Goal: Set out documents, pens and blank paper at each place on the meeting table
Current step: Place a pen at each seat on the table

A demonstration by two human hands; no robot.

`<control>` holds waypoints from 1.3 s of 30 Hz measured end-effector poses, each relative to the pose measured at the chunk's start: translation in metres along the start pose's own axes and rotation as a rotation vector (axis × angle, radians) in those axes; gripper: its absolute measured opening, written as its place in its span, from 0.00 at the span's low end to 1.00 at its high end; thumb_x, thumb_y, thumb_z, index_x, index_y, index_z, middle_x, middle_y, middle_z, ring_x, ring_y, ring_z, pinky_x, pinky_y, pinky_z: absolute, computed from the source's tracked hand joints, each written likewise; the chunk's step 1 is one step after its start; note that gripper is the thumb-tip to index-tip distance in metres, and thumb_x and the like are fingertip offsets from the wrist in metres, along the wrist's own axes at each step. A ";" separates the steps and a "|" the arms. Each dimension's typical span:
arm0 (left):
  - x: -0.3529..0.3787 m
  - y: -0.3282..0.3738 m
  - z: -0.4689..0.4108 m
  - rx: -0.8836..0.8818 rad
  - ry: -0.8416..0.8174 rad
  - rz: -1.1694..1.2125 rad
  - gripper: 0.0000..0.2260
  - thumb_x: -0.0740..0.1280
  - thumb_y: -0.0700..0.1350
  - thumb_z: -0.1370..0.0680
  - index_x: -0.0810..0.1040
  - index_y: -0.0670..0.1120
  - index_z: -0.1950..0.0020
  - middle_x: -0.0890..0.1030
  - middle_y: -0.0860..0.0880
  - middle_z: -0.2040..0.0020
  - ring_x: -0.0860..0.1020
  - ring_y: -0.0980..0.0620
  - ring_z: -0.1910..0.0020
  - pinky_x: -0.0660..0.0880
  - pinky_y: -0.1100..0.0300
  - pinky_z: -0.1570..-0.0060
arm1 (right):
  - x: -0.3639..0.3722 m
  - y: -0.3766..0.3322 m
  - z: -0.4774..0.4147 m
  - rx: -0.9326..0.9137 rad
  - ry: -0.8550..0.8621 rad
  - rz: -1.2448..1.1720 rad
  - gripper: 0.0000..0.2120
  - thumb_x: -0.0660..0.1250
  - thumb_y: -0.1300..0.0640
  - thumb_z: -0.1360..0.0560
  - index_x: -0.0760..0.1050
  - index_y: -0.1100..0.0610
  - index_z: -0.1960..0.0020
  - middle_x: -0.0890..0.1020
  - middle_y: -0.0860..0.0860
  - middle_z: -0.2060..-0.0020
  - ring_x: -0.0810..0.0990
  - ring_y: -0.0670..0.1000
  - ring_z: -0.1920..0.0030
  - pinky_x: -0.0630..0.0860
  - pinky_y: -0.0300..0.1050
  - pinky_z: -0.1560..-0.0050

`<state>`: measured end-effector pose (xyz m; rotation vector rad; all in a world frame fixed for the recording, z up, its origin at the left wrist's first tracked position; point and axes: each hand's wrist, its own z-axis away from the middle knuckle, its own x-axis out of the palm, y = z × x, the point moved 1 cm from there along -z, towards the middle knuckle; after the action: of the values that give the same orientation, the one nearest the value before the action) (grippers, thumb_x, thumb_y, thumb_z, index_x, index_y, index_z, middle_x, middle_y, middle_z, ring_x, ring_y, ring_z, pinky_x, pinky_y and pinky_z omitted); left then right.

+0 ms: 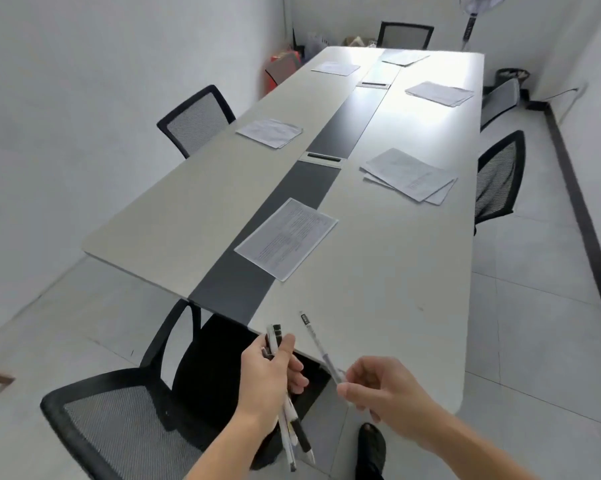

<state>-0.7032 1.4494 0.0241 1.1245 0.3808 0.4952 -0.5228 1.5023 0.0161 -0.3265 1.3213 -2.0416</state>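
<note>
My left hand [269, 375] grips a bundle of several pens [293, 431] just off the near end of the meeting table [378, 289]. My right hand [382, 388] pinches one clear pen [318, 344] by its lower end, its capped tip slanting up over the table's near edge. A printed document [287, 239] lies at the near place, partly on the dark centre strip. Further paper stacks lie at the right [409, 174], the left [269, 132], the far right [439, 92], the far left [335, 68] and the head [404, 57].
Black mesh chairs stand at the near end [119, 420], the left side [196, 119], the right side [498, 174] and the far end [404, 34]. Two cable slots [321, 157] sit in the centre strip. Boxes [283, 69] and a fan [472, 15] crowd the far corners.
</note>
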 end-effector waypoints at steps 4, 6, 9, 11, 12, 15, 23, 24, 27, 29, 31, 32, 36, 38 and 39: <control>0.004 0.007 -0.045 -0.188 0.073 0.205 0.11 0.66 0.41 0.22 0.69 0.41 0.62 0.68 0.46 0.73 0.64 0.53 0.82 0.61 0.65 0.81 | -0.072 0.010 -0.088 0.077 0.167 -0.014 0.04 0.71 0.61 0.25 0.79 0.61 0.54 0.81 0.53 0.68 0.77 0.48 0.69 0.71 0.42 0.71; 0.007 0.008 -0.057 -0.238 0.084 0.282 0.12 0.67 0.41 0.22 0.69 0.43 0.63 0.67 0.47 0.74 0.62 0.54 0.83 0.59 0.67 0.81 | -0.102 0.021 -0.139 0.143 0.207 0.005 0.02 0.70 0.62 0.25 0.78 0.60 0.54 0.81 0.54 0.66 0.78 0.50 0.67 0.72 0.42 0.70; 0.010 0.007 -0.066 -0.291 0.109 0.343 0.13 0.67 0.42 0.23 0.68 0.44 0.65 0.66 0.47 0.75 0.62 0.54 0.83 0.58 0.66 0.80 | -0.130 0.036 -0.209 0.239 0.250 0.040 0.04 0.71 0.62 0.25 0.77 0.63 0.54 0.81 0.55 0.63 0.79 0.52 0.66 0.77 0.43 0.65; 0.010 0.005 -0.069 -0.322 0.134 0.356 0.14 0.68 0.43 0.23 0.66 0.44 0.65 0.66 0.47 0.75 0.62 0.54 0.83 0.58 0.66 0.79 | -0.139 0.046 -0.245 0.302 0.292 0.086 0.05 0.71 0.63 0.26 0.76 0.62 0.57 0.80 0.56 0.64 0.80 0.53 0.67 0.80 0.46 0.63; 0.010 0.005 -0.071 -0.332 0.147 0.361 0.14 0.68 0.43 0.23 0.66 0.44 0.65 0.66 0.47 0.75 0.62 0.54 0.82 0.58 0.66 0.79 | -0.142 0.052 -0.261 0.339 0.312 0.112 0.05 0.71 0.63 0.26 0.75 0.62 0.59 0.80 0.56 0.64 0.81 0.54 0.67 0.82 0.48 0.61; 0.006 0.007 -0.083 -0.360 0.179 0.370 0.12 0.68 0.42 0.23 0.68 0.44 0.62 0.66 0.47 0.74 0.62 0.54 0.82 0.59 0.66 0.80 | -0.143 0.072 -0.294 0.429 0.358 0.198 0.04 0.71 0.62 0.29 0.77 0.62 0.59 0.82 0.57 0.67 0.85 0.57 0.67 0.83 0.54 0.53; -0.004 0.014 -0.129 -0.430 0.146 0.296 0.11 0.69 0.44 0.23 0.69 0.43 0.60 0.67 0.47 0.74 0.62 0.54 0.82 0.60 0.64 0.80 | -0.133 0.089 -0.300 0.506 0.405 0.275 0.11 0.73 0.51 0.30 0.73 0.54 0.56 0.84 0.52 0.68 0.85 0.54 0.64 0.82 0.55 0.51; -0.003 0.017 -0.136 -0.432 0.122 0.295 0.09 0.68 0.44 0.23 0.70 0.43 0.57 0.68 0.47 0.74 0.62 0.54 0.82 0.60 0.65 0.81 | -0.134 0.090 -0.299 0.522 0.407 0.270 0.12 0.74 0.49 0.30 0.74 0.55 0.57 0.85 0.52 0.68 0.85 0.54 0.64 0.82 0.55 0.51; 0.000 0.028 -0.158 -0.432 0.050 0.293 0.08 0.67 0.45 0.23 0.73 0.42 0.50 0.68 0.47 0.74 0.63 0.54 0.82 0.60 0.65 0.81 | -0.139 0.091 -0.292 0.567 0.421 0.276 0.17 0.74 0.46 0.31 0.74 0.56 0.51 0.85 0.52 0.67 0.85 0.53 0.63 0.82 0.54 0.50; 0.004 0.034 -0.173 -0.418 0.011 0.269 0.10 0.67 0.48 0.22 0.73 0.41 0.51 0.67 0.47 0.75 0.63 0.54 0.83 0.61 0.65 0.81 | -0.139 0.085 -0.282 0.583 0.429 0.338 0.20 0.72 0.44 0.30 0.75 0.56 0.46 0.85 0.52 0.60 0.85 0.54 0.57 0.79 0.49 0.51; 0.011 0.039 -0.187 -0.409 -0.008 0.253 0.12 0.66 0.51 0.22 0.72 0.42 0.55 0.66 0.48 0.75 0.63 0.53 0.83 0.61 0.65 0.80 | -0.135 0.073 -0.266 0.553 0.458 0.428 0.20 0.69 0.43 0.29 0.75 0.54 0.43 0.84 0.50 0.51 0.82 0.54 0.49 0.74 0.45 0.52; 0.017 0.041 -0.192 -0.409 -0.016 0.255 0.13 0.66 0.52 0.22 0.71 0.43 0.56 0.65 0.48 0.75 0.63 0.53 0.82 0.61 0.65 0.80 | -0.131 0.064 -0.256 0.511 0.472 0.429 0.19 0.69 0.43 0.28 0.76 0.52 0.43 0.83 0.49 0.50 0.81 0.53 0.48 0.74 0.45 0.52; 0.053 0.050 -0.203 -0.401 -0.052 0.300 0.16 0.64 0.55 0.22 0.68 0.44 0.60 0.65 0.49 0.77 0.62 0.53 0.83 0.60 0.64 0.80 | -0.105 0.019 -0.203 0.297 0.358 0.128 0.09 0.71 0.48 0.26 0.79 0.53 0.52 0.85 0.51 0.59 0.84 0.48 0.59 0.80 0.49 0.58; 0.076 0.055 -0.203 -0.379 -0.052 0.318 0.16 0.64 0.55 0.22 0.67 0.44 0.60 0.65 0.49 0.77 0.62 0.53 0.82 0.61 0.63 0.80 | -0.090 -0.006 -0.170 0.232 0.220 -0.025 0.08 0.70 0.51 0.25 0.80 0.55 0.51 0.85 0.55 0.57 0.84 0.48 0.59 0.78 0.46 0.61; 0.088 0.058 -0.201 -0.369 -0.054 0.335 0.16 0.64 0.55 0.21 0.66 0.44 0.60 0.64 0.49 0.76 0.62 0.52 0.81 0.61 0.63 0.80 | -0.085 -0.017 -0.155 0.222 0.143 -0.098 0.10 0.70 0.51 0.24 0.79 0.56 0.48 0.85 0.56 0.55 0.84 0.48 0.57 0.78 0.45 0.60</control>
<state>-0.7464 1.6703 -0.0041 0.8408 0.0458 0.7928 -0.5504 1.6724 -0.0274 -0.1496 1.1654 -2.3057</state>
